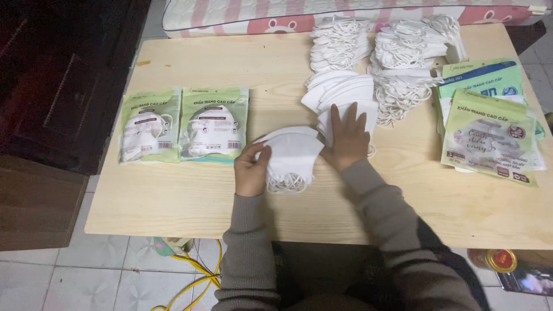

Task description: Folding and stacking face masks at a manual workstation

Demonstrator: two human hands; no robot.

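My left hand (252, 167) grips a small mask stack (291, 155) by its left edge. My right hand (347, 138) lies flat, fingers spread, on the fanned masks (340, 92) just right of it. Filled packs (184, 124) sit left of my left hand.

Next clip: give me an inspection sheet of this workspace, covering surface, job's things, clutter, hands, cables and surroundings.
Surface: light wooden table.
Job's things: small stack of folded white masks at the front; fanned masks and loose mask piles behind; two filled green packets at left; stack of empty green packets at right.
Clutter: nothing seen.
Hands: left hand grips the small stack's edge; right hand lies flat on the fanned masks.
Cables: yellow cable on the floor under the table.
Surroundings: tiled floor, dark cabinet at left, pink-striped mattress behind.
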